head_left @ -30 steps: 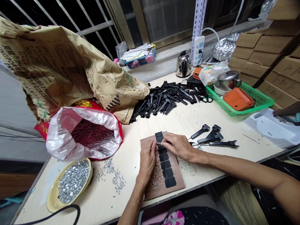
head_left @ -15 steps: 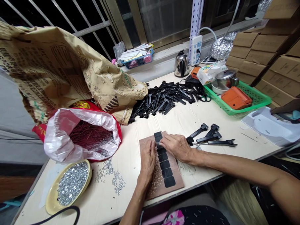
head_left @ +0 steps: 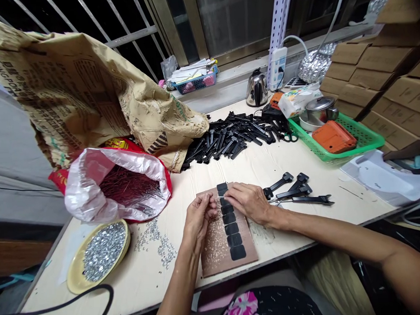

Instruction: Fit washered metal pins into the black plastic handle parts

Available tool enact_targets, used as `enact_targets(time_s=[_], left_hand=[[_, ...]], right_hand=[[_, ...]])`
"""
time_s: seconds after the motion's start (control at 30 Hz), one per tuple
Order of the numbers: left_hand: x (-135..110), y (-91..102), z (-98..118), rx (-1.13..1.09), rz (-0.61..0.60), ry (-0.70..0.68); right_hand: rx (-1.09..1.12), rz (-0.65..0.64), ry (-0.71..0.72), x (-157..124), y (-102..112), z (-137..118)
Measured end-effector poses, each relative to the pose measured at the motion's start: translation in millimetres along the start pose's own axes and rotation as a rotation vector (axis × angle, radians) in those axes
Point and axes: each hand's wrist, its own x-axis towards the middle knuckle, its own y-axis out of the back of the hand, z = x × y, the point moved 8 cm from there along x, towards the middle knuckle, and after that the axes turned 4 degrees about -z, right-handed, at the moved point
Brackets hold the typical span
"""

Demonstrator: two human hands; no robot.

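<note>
A brown board (head_left: 217, 241) with a row of black pads (head_left: 231, 224) lies at the table's front edge. My left hand (head_left: 198, 217) hovers over the board's left side, fingers curled in a pinch on something too small to name. My right hand (head_left: 246, 201) rests on the upper pads, fingers pressed together around a thin metal pin that pokes out leftward. Three assembled black plastic pieces (head_left: 295, 193) lie just right of my right hand.
A heap of black plastic parts (head_left: 230, 138) lies mid-table beside a big brown paper sack (head_left: 82, 98). A red-and-white bag of metal pins (head_left: 124, 187), a yellow dish of small silver bits (head_left: 101, 253), a green basket (head_left: 364, 139), a kettle (head_left: 256, 89) and cardboard boxes (head_left: 383, 61) surround the work spot.
My left hand has lifted off the board and shifted left, fingers now curled in a pinch. My right hand stays on the upper pads.
</note>
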Motion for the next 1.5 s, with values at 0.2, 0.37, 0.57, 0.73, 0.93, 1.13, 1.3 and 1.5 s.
enact_targets(time_s=[0.2, 0.37, 0.57, 0.73, 0.93, 1.13, 1.3, 1.5], left_hand=[[-2, 2.1, -3, -0.199, 0.051, 0.081], [-4, -6.1, -6, -0.210, 0.009, 0.040], [-4, -11.3, -7, -0.161, -0.025, -0.040], [-6, -12.3, -4, -0.086, -0.003, -0.089], [-6, -7.5, -4, 0.011, 0.047, -0.097], [-8, -6.5, 4, 0.257, 0.069, -0.153], [-11, -7.6, 13, 0.467, 0.080, -0.205], [-9, -8.8, 10, 0.408, 0.002, -0.190]], right_hand=[[0.056, -0.045, -0.036, 7, -3, -4], [0.041, -0.064, -0.072, 7, -7, -4], [0.054, -0.072, -0.077, 8, -9, 0], [0.063, -0.102, -0.118, 9, -11, 4], [0.048, -0.102, -0.121, 5, -11, 5], [-0.119, 0.013, -0.030, 3, -8, -3], [-0.251, 0.080, 0.066, -1, -8, -8], [-0.246, 0.037, 0.129, 1, -6, -10]])
